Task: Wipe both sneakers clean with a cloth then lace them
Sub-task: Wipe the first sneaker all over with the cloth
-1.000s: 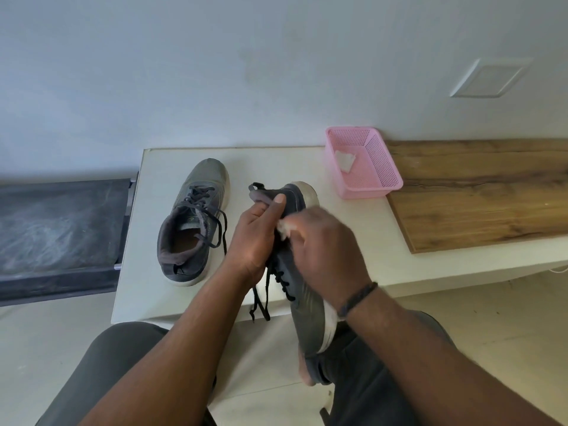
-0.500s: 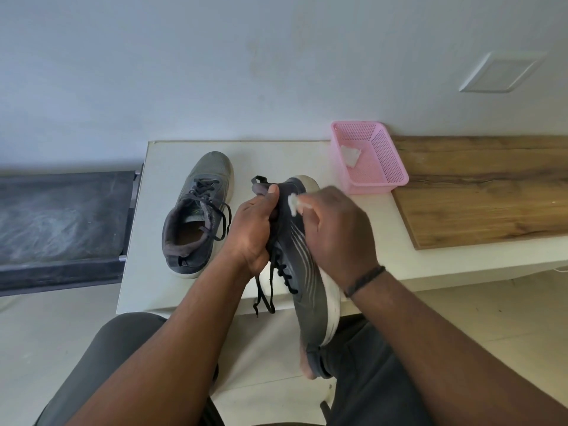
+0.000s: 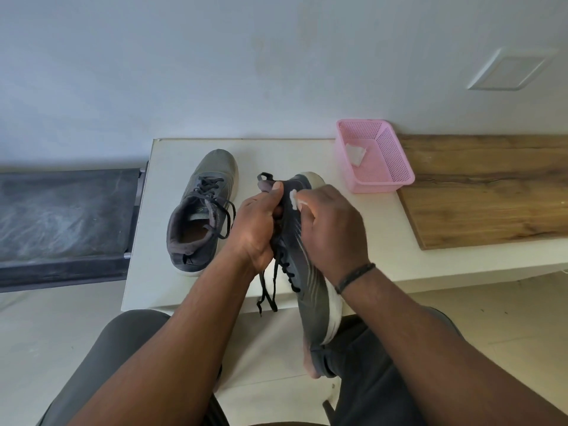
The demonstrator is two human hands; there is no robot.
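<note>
No readable text anywhere in view.

The sneaker standing on the table (image 3: 172, 272) has a small greenish mark on its tongue (image 3: 199, 209), but it is too blurred to read as a brand or word. The sneaker held in the hands (image 3: 310, 290) carries only pale stripes along its side, no letters or numbers. The pink basket (image 3: 396, 167), the white scrap inside it (image 3: 355, 153), the wooden board (image 3: 491, 192) and the wall plate (image 3: 513, 73) bear no label or sign that can be made out.
</note>
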